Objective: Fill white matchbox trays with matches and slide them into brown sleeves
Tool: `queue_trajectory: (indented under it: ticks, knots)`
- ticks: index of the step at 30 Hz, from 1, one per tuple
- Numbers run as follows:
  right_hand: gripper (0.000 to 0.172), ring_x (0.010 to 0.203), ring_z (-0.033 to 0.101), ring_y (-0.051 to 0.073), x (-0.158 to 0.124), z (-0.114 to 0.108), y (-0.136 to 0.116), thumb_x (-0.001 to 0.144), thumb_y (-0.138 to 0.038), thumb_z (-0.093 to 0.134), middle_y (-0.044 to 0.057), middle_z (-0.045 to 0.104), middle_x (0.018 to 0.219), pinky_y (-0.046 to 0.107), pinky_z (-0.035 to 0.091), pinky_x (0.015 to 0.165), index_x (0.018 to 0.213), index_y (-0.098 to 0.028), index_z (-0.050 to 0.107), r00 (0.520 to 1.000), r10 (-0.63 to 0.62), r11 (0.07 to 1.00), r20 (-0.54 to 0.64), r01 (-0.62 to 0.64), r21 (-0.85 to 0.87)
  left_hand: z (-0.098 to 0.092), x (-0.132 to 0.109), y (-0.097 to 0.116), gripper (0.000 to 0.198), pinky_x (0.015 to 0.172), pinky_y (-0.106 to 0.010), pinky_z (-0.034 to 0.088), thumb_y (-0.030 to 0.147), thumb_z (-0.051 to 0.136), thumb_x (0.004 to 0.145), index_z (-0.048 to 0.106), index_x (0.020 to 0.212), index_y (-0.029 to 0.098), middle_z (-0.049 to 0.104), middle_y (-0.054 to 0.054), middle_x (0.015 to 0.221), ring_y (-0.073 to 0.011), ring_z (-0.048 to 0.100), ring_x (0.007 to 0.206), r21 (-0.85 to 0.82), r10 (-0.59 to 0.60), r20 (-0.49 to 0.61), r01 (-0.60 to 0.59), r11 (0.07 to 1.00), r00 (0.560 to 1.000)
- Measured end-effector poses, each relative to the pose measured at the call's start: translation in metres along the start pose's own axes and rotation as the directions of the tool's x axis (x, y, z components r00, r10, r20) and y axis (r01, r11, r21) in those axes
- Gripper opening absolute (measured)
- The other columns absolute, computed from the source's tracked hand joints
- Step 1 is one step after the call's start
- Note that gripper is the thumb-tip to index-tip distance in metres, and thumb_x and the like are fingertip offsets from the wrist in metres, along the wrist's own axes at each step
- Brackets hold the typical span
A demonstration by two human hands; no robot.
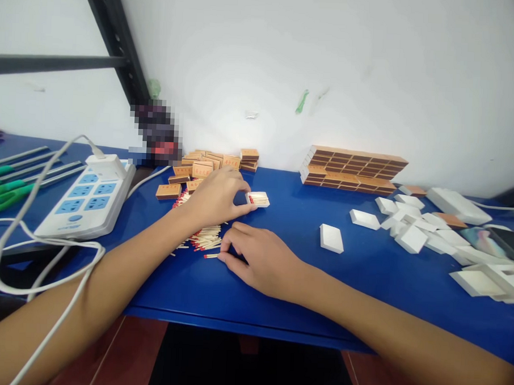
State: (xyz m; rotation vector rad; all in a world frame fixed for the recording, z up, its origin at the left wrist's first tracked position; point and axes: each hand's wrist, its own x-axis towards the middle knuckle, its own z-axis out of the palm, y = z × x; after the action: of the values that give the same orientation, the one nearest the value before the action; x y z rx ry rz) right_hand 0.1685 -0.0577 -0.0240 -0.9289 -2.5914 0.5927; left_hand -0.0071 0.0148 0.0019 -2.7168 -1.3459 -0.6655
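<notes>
My left hand [217,199] reaches across the blue table [304,274], its fingertips touching a small white tray of matches [259,199] with red heads showing. My right hand [260,258] rests lower on the table with fingers curled, pinching at matches at the edge of a loose pile of red-tipped matches [204,240]. Behind the left hand lies a heap of brown matchbox sleeves [207,165]. What the right fingers hold is partly hidden.
A stacked block of brown matchboxes [351,169] stands against the wall. Several empty white trays [413,227] are scattered at the right, one [331,239] nearer the middle. A white power strip [89,196] with cables and green-handled tools [10,176] lie at the left.
</notes>
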Motion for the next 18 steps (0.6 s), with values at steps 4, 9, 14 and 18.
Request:
queue_trajectory:
  ticks: [4,9,14,18]
  knots:
    - [0.010,0.093,0.065,0.020,-0.002,-0.013,0.007,0.106,-0.023,0.061,0.005,0.070,0.103,0.033,0.045,0.080,0.097,-0.019,0.065,0.997,0.005,1.000,0.071,-0.004,-0.003,0.002,0.000,-0.002,0.030,0.090,-0.044,0.049,0.043,0.079,0.092,0.080,0.102,0.015,0.073,-0.011,0.097,-0.0309,0.062,0.103,0.010,0.027,0.002,-0.027,1.000,1.000]
    - [0.011,0.080,0.059,0.016,-0.007,-0.046,0.047,0.106,-0.023,0.059,0.004,0.065,0.102,0.030,0.042,0.073,0.099,-0.021,0.066,0.989,0.042,0.996,-0.143,-0.053,-0.072,0.003,0.000,-0.003,0.027,0.092,-0.044,0.049,0.040,0.079,0.092,0.081,0.102,0.015,0.073,-0.012,0.098,-0.0311,0.063,0.105,0.022,0.038,0.006,-0.038,0.999,0.999]
    - [0.005,0.075,0.053,0.016,0.001,-0.061,0.083,0.103,-0.021,0.063,0.003,0.061,0.094,0.029,0.037,0.069,0.098,-0.019,0.065,0.941,0.092,0.977,-0.326,-0.149,-0.154,0.004,0.000,-0.001,0.037,0.090,-0.040,0.049,0.052,0.075,0.095,0.080,0.104,0.017,0.074,-0.010,0.099,-0.0279,0.063,0.101,-0.066,0.116,-0.001,-0.116,0.991,0.993]
    - [0.006,0.074,0.052,0.016,0.003,-0.061,0.084,0.102,-0.021,0.062,0.002,0.061,0.092,0.030,0.037,0.069,0.099,-0.019,0.066,0.944,0.046,0.980,-0.326,-0.105,-0.168,0.004,0.000,0.000,0.036,0.088,-0.039,0.048,0.053,0.073,0.096,0.080,0.103,0.019,0.073,-0.008,0.098,-0.0265,0.063,0.099,-0.094,0.145,-0.033,-0.148,0.985,0.989]
